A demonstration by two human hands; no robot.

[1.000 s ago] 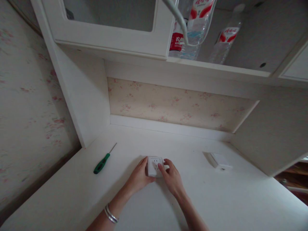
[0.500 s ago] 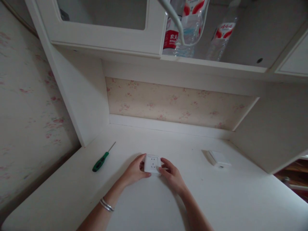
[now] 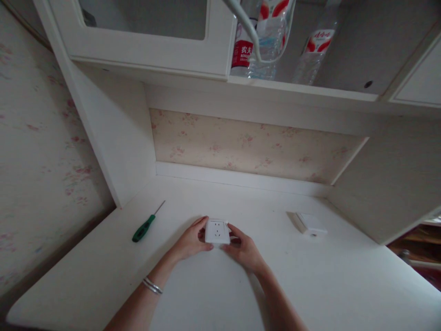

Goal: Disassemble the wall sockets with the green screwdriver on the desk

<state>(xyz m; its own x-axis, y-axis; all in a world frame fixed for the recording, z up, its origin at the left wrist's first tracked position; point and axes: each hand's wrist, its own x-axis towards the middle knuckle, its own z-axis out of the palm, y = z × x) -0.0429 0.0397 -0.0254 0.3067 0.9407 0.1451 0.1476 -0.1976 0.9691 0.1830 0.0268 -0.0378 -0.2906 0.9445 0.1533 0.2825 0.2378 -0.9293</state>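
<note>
Head view: one white socket (image 3: 217,231) is held mid-tabletop (image 3: 193,294), gripped at opposite sides by fingers of left hand (image 3: 189,242) and right hand (image 3: 244,250). Faceplate looks fitted; full seating can't be confirmed. One screwdriver (image 3: 148,222) is laid left, one white box (image 3: 312,223) right. At least three bottles (image 3: 316,43) are seen overhead.

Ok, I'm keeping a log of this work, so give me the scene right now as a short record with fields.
Held item: white socket, slotted face toward the camera
Left side of it: gripped by the left hand
Right side of it: gripped by the right hand
Worn: silver bangles, left wrist
Left on desk: green-handled screwdriver, shaft pointing away from the person
Right on desk: white box-like piece, untouched
Overhead: clear bottles with red-and-white labels
</note>
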